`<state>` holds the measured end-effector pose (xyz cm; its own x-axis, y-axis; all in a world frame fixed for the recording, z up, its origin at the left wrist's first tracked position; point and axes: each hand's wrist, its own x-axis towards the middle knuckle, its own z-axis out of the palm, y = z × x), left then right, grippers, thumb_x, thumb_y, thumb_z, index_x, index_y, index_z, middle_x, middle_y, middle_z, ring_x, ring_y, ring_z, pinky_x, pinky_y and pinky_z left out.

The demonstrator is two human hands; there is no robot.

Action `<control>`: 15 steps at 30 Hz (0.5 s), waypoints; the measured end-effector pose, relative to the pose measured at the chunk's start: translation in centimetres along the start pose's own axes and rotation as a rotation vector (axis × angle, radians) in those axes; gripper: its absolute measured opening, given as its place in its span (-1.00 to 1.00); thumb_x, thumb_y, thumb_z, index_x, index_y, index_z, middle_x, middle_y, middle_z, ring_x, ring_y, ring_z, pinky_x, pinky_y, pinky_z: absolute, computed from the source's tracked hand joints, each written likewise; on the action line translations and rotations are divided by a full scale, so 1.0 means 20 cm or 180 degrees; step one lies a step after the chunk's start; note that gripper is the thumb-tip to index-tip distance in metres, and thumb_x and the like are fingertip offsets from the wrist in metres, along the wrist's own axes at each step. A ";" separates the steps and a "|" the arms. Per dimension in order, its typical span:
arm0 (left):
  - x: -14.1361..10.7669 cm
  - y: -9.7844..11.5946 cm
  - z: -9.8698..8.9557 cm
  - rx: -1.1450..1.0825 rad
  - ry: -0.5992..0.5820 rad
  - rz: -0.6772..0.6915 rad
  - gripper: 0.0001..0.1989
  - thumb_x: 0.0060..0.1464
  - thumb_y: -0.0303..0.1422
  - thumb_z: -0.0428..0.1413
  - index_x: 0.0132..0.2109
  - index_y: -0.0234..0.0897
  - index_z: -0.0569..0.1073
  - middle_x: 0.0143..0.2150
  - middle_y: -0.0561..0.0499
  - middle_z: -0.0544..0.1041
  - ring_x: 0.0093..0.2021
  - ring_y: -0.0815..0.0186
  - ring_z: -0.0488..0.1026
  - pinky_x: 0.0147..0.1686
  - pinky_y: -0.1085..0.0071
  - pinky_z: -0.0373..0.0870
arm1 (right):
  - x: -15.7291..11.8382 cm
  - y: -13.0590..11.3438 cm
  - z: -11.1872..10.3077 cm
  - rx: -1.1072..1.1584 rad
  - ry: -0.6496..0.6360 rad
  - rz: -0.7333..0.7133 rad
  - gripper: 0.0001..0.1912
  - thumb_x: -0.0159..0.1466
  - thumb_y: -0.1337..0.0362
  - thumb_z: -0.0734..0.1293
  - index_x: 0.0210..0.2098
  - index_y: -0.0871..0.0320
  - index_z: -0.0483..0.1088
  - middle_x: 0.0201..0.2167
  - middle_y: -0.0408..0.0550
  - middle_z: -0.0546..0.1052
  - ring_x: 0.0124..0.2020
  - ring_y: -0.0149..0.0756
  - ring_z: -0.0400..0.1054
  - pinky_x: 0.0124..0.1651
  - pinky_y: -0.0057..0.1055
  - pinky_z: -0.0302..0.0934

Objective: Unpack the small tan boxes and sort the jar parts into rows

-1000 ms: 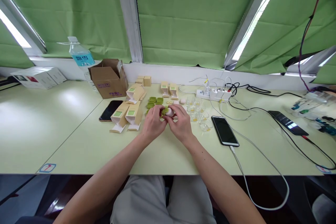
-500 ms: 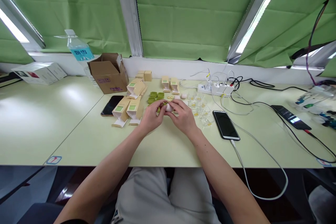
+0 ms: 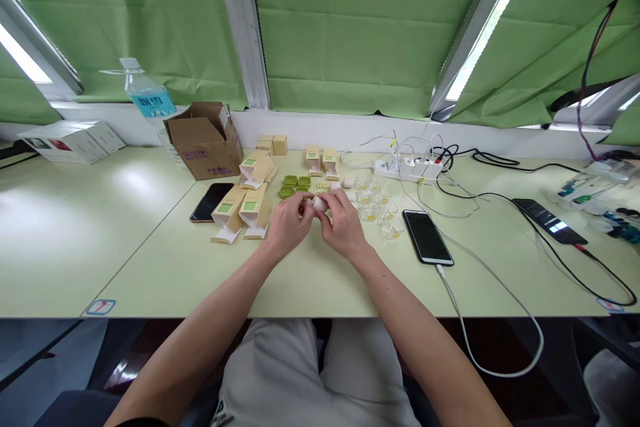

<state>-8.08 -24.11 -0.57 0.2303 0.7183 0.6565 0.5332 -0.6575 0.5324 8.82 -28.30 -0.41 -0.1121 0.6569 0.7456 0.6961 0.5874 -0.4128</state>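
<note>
A small whitish rounded piece [image 3: 319, 203] is held between the fingertips of my left hand [image 3: 291, 221] and my right hand [image 3: 344, 225], both closed on it above the table. Just behind my left hand lie several green square cups [image 3: 290, 181]. Small yellow pieces [image 3: 321, 185] and pale pink pieces [image 3: 348, 183] are beyond my fingertips. Several clear plastic cups [image 3: 369, 199] stand right of my right hand. Open beige cartons with green labels [image 3: 255, 203] lie left of my left hand; two smaller ones [image 3: 314, 159] stand farther back.
A brown cardboard box [image 3: 205, 143] and a bottle [image 3: 150, 97] stand at the back left. Phones lie on the left [image 3: 212, 201], right [image 3: 427, 237] and far right [image 3: 550, 221]. A white power strip [image 3: 410, 169] has cables trailing across the right side.
The fingers have shifted around the whitish piece, and more of it shows between them. The whole view has moved slightly.
</note>
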 end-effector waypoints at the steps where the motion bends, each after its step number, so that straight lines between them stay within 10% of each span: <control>1: 0.00 0.00 -0.01 -0.0110 -0.0060 0.0006 -0.75 0.42 -0.28 0.04 0.06 -0.24 0.55 -0.21 -0.05 0.66 -0.26 0.24 0.57 -0.19 0.31 0.49 | 0.00 0.01 0.00 0.0087 0.0016 0.0052 -0.74 0.54 0.21 0.25 0.14 0.11 0.44 -0.01 0.15 0.50 -0.01 -0.02 0.49 0.02 -0.08 0.50; 10: 0.03 -0.05 -0.03 -0.0368 -0.0446 0.0164 -0.59 0.24 -0.22 0.28 0.18 -0.21 0.50 -0.07 -0.09 0.60 -0.09 0.14 0.53 -0.05 0.19 0.52 | 0.02 0.04 0.00 0.1030 0.0135 0.0461 -0.74 0.54 0.05 0.29 0.10 0.02 0.43 0.08 0.11 0.52 0.09 -0.06 0.49 0.09 -0.08 0.55; 15: 0.03 -0.09 -0.04 -0.0360 -0.0251 -0.0110 -0.57 0.16 -0.28 0.33 0.15 -0.20 0.51 -0.04 -0.10 0.59 -0.05 0.13 0.53 0.00 0.15 0.54 | 0.07 0.05 -0.09 0.1219 0.1077 0.0842 -0.65 0.50 -0.03 0.34 0.12 0.03 0.42 0.07 0.08 0.56 0.06 -0.13 0.51 0.08 -0.15 0.54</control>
<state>-9.51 -22.67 -0.60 0.2789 0.7537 0.5951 0.4478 -0.6502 0.6137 10.69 -27.65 1.22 0.3080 0.6540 0.6910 0.3560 0.5943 -0.7211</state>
